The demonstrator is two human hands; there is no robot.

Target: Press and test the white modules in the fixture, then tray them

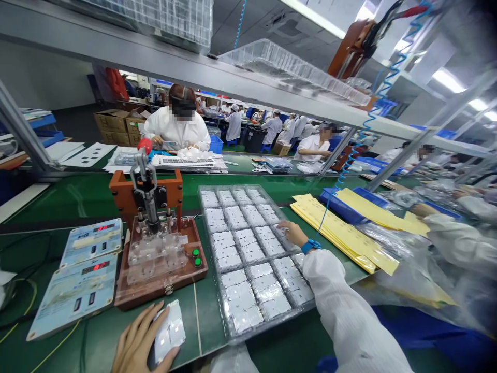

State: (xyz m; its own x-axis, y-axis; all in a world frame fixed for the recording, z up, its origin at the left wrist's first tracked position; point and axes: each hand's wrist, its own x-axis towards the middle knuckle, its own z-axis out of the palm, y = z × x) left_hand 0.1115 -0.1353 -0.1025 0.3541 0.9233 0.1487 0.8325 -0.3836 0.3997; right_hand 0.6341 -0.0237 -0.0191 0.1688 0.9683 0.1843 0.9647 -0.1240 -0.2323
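My left hand (142,336) is at the front edge of the bench, its fingers and thumb closed around a flat white panel (171,329) with small markings. A clear plastic tray (227,335) lies to its right, its compartments filled with similar white panels (236,292). Over the tray's right side, my right hand (293,233) wears a blue wrist strap (310,245). Its fingers are curled at a compartment; what the fingertips hold is hidden. Beyond my left hand stands a test fixture (155,248) with an orange frame, a toggle clamp and two green buttons.
Two light-blue meter boxes (79,287) with red digits sit left of the fixture. Yellow sheets (330,228) and a blue bin (345,207) lie to the right. A coiled blue cord (351,155) hangs there. Above runs a metal shelf (248,77). A co-worker (178,127) sits opposite.
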